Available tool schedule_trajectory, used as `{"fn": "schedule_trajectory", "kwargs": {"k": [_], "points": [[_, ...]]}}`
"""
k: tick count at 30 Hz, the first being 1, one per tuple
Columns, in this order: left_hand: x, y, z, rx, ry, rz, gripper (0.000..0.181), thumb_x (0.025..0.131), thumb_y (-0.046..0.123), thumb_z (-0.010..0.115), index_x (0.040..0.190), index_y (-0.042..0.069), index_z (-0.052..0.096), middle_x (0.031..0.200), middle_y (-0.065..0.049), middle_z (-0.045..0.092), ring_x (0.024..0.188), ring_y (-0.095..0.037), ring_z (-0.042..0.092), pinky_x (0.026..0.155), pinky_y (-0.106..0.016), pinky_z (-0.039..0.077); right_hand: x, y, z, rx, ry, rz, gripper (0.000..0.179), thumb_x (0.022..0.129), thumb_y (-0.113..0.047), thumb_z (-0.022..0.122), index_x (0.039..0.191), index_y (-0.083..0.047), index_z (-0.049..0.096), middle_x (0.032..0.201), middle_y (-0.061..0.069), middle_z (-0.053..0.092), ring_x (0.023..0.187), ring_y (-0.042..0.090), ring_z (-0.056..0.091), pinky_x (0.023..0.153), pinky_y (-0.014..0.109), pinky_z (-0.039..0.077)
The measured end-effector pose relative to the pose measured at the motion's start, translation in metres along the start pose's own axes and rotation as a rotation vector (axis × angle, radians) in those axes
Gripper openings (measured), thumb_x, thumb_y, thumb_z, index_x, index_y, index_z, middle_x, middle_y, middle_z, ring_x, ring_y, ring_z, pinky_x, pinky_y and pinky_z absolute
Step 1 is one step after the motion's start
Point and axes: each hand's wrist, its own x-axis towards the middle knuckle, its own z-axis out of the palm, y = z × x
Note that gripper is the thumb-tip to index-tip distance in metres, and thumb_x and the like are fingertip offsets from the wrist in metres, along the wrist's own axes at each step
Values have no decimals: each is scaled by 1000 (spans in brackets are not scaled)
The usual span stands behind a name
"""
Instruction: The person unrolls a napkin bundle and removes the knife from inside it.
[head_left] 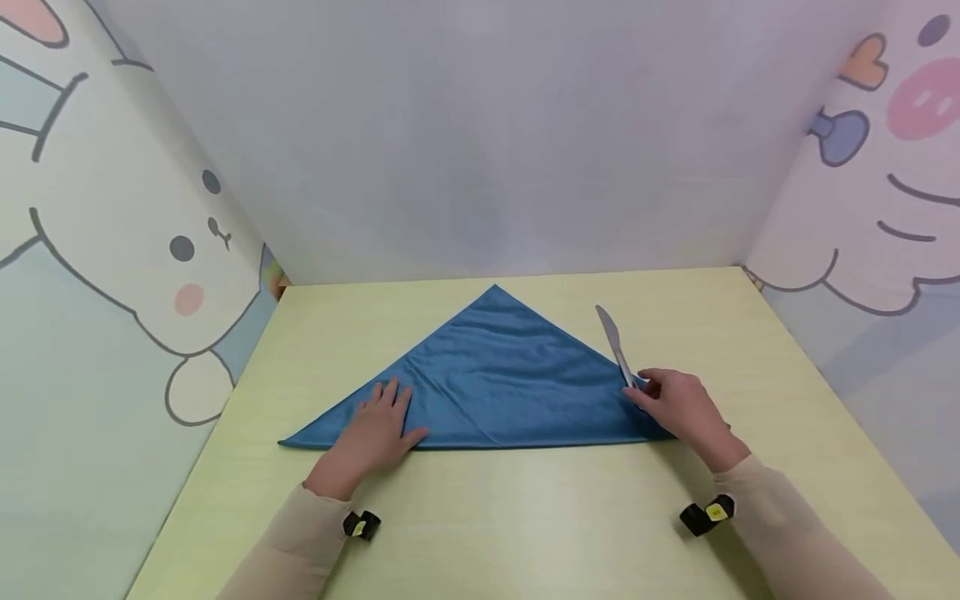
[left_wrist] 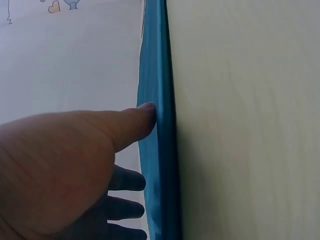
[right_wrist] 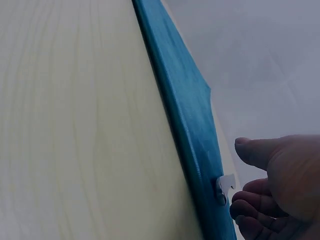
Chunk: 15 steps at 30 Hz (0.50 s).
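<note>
A blue cloth (head_left: 495,375), folded into a triangle, lies with its long edge toward me and its point away. On its left part rests my left hand (head_left: 378,429), fingers spread and thumb by the long edge. A silver table knife (head_left: 612,337) lies over the right slanting side, its blade pointing away past the cloth. My right hand (head_left: 678,406) is just above the handle end, which it partly hides in the head view. In the right wrist view, thumb and curled fingers stand apart, with a bit of the knife (right_wrist: 225,187) showing on the cloth beyond the fingertips.
The pale wood-grain table (head_left: 465,525) carries the cloth. A plain whitish wall (head_left: 487,150) closes off the back. Side panels with cartoon animals, a rabbit (head_left: 150,208) among them, stand at left and right.
</note>
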Motion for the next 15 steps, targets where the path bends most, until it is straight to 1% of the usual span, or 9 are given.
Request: {"fn": "schedule_trajectory", "kwargs": {"k": [3, 6, 11, 15], "points": [[-4, -7, -1, -2, -13, -23, 80, 94, 52, 54, 149, 0, 31, 154, -27, 20, 140, -48, 17, 104, -64, 26, 0, 2, 2, -10, -4, 14, 54, 89, -41, 68, 119, 3, 64, 77, 3, 63, 68, 19, 54, 62, 34, 46], [-6, -9, -1, -14, -27, -32, 79, 94, 51, 54, 150, 0, 30, 154, -27, 20, 140, -49, 17, 104, -64, 25, 0, 3, 3, -17, -4, 7, 49, 89, -39, 69, 117, 1, 65, 74, 1, 60, 66, 17, 52, 59, 32, 42], [-7, -9, -1, -12, -33, -36, 79, 95, 51, 54, 150, 0, 30, 154, -27, 20, 140, -49, 17, 104, -65, 25, 0, 3, 4, -19, -1, -21, 40, 88, -29, 72, 113, 1, 66, 71, 0, 58, 63, 16, 50, 57, 31, 40], [-6, -10, 1, -12, -28, -38, 79, 94, 51, 54, 150, 1, 30, 154, -27, 20, 140, -48, 17, 104, -65, 25, 2, 3, 5, -28, -13, -22, 38, 88, -24, 71, 115, 3, 64, 71, 0, 60, 61, 15, 50, 55, 31, 40]]}}
